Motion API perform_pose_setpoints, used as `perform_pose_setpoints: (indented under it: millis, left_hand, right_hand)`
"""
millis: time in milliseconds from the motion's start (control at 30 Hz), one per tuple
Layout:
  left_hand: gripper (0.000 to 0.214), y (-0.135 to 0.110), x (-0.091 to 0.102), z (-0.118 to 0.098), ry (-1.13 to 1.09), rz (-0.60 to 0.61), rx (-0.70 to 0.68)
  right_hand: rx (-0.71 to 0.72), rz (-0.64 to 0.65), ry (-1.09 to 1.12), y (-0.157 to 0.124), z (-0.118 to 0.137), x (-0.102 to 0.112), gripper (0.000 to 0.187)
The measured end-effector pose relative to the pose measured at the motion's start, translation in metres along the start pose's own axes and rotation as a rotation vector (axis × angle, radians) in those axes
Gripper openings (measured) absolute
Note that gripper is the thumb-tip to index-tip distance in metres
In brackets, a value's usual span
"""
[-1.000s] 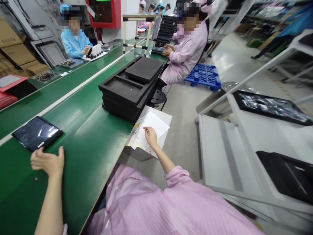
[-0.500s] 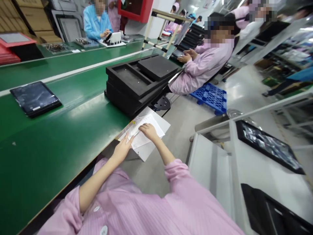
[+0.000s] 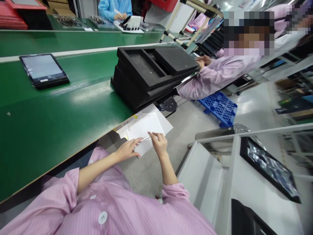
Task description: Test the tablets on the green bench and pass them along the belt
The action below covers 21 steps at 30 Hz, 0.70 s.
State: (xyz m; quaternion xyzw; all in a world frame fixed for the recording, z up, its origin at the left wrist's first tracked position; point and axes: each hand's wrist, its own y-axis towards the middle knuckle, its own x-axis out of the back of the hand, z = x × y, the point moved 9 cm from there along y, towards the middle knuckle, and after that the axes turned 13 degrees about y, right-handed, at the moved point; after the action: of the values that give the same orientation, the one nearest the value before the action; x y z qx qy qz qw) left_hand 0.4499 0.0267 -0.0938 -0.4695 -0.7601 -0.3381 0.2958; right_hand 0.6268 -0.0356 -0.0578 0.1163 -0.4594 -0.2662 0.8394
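Note:
A slim pale pen point(image 3: 146, 138) lies between my two hands above white sheets of paper point(image 3: 144, 124). My right hand point(image 3: 159, 143) is closed on the pen's right end with bent fingers. At its other end, the fingertips of my left hand point(image 3: 127, 149) reach the pen, with fingers stretched out and the thumb apart below. The top sheet bears faint lines and writing. Under it, a larger white sheet sticks out past the green bench's edge, and a small yellow mark shows near its upper left.
Black foam trays point(image 3: 137, 71) are stacked at the edge of the green bench point(image 3: 61, 130). A tablet point(image 3: 45, 70) lies at the left. On the right stands a white shelf point(image 3: 264, 182) with a black tray. A co-worker in pink point(image 3: 220, 75) sits beyond the stack; a blue pallet point(image 3: 221, 107) is on the floor.
My right hand has lifted off the paper, and the pen now shows in it. My left hand has turned and slid to the paper's near side. The view has shifted.

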Motion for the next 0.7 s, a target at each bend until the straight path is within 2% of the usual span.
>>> perform_pose_setpoints:
  millis: [33,100,133,200,300,400,500,700]
  left_hand:
    - [0.086,0.001,0.0,0.006,0.088,-0.023,0.063]
    - [0.086,0.0,-0.005,0.019,0.306,-0.01,0.174]
    - [0.08,-0.002,-0.01,0.025,0.405,0.025,0.204]
    - [0.071,-0.007,-0.022,0.033,0.548,0.107,0.206]
    - [0.073,-0.015,-0.036,0.039,0.663,0.171,0.173]
    - [0.077,-0.018,-0.045,0.04,0.706,0.198,0.18]
    - [0.079,-0.016,-0.051,0.039,0.71,0.225,0.195]
    - [0.082,-0.014,-0.053,0.036,0.744,0.205,0.2]
  right_hand:
    - [-0.104,-0.1,0.099,0.004,-0.013,0.004,0.021]
    - [-0.318,-0.268,0.352,0.008,-0.038,-0.001,0.026]
    - [-0.402,-0.306,0.469,0.008,-0.046,-0.012,0.033]
    - [-0.492,-0.274,0.621,0.012,-0.05,-0.042,0.043]
    - [-0.499,-0.096,0.716,0.018,-0.034,-0.087,0.042]
    - [-0.499,0.054,0.792,0.022,-0.02,-0.115,0.034]
    - [-0.496,0.097,0.811,0.027,-0.015,-0.124,0.033]
    - [-0.49,0.033,0.783,0.034,-0.016,-0.125,0.034]
